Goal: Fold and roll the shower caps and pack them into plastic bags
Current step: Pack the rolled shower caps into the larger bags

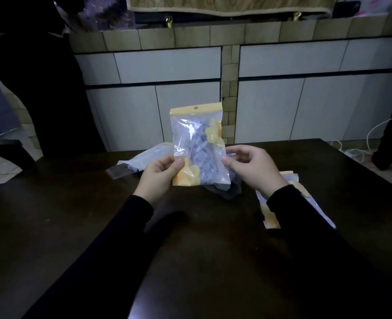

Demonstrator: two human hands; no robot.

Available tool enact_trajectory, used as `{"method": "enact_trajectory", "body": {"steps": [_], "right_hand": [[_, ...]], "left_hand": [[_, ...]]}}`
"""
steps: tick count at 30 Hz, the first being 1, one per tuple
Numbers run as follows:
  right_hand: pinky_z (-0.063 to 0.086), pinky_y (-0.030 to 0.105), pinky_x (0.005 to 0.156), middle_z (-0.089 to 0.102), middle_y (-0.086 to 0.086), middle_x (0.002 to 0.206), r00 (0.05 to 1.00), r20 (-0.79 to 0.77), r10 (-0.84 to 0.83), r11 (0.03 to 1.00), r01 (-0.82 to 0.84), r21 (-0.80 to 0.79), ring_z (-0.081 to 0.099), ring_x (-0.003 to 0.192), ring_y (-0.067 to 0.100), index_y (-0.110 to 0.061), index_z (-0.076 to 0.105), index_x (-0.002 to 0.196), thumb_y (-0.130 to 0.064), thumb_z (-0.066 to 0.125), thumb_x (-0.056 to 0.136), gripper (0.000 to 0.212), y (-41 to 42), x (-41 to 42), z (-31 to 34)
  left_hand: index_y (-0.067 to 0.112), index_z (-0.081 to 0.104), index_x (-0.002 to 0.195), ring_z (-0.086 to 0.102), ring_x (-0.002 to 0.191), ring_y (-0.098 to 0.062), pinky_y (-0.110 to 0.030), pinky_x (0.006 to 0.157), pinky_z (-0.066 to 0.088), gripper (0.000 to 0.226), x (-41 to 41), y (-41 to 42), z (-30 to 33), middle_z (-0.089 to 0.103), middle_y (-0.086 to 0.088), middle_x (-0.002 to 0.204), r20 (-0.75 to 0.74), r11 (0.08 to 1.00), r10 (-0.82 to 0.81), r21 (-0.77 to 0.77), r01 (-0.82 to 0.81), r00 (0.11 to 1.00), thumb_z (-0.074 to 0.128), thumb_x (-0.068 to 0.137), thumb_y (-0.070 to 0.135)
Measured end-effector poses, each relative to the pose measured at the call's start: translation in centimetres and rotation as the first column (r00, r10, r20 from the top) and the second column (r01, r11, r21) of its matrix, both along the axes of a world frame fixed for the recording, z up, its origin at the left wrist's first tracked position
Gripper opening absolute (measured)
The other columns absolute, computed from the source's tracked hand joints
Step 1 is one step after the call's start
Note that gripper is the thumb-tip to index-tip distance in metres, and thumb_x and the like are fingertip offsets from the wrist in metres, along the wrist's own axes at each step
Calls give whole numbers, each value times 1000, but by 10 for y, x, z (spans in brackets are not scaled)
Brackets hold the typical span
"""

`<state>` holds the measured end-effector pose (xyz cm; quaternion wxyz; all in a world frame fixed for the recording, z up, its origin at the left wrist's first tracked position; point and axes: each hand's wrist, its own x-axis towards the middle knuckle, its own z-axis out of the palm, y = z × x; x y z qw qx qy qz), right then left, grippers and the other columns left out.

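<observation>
Both hands, the left hand (159, 172) and right hand (251, 168), are pinching the lower edges of the upright plastic bag (197, 146) above the dark surface (190, 249), the rolled shower cap (202, 157) sitting inside, so pressing air out before sealing seems wise.

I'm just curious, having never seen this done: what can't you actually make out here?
- Bag seal: head view, too small to tell whether it is closed.
- Shower cap print: blurred behind glare.
- Flat bags on table: right sleeve covers them.
- Dark item: under bag, too dim.
</observation>
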<state>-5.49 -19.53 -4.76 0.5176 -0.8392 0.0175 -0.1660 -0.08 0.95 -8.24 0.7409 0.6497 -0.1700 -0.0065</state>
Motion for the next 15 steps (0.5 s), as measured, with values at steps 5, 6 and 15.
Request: {"method": "enact_trajectory", "body": {"steps": [5, 6, 15], "right_hand": [[56, 26, 77, 70, -7, 88, 997, -72, 22, 1000, -21, 16, 66, 84, 4, -25, 69, 106, -21, 71, 85, 21, -6, -12, -4], [54, 22, 76, 69, -10, 87, 997, -77, 1, 1000, -1, 0, 64, 83, 2, -21, 69, 110, -19, 71, 86, 25, -7, -15, -5], [52, 41, 92, 72, -12, 85, 976, -183, -115, 989, 94, -117, 66, 91, 9, -28, 75, 98, -28, 72, 79, 19, -44, -53, -13]], "left_hand": [[7, 65, 108, 69, 88, -17, -34, 83, 54, 18, -13, -5, -4, 74, -7, 96, -32, 999, -32, 5, 32, 999, 58, 91, 7], [9, 61, 118, 69, 93, -18, -36, 85, 54, 27, -17, -7, -4, 73, -7, 100, -2, 996, 5, 92, -5, 1000, 61, 91, 6], [37, 66, 104, 68, 93, -16, -35, 85, 57, 53, -66, -49, -5, 70, 0, 108, 27, 922, 13, 386, -22, 1000, 91, 59, 30]]}}
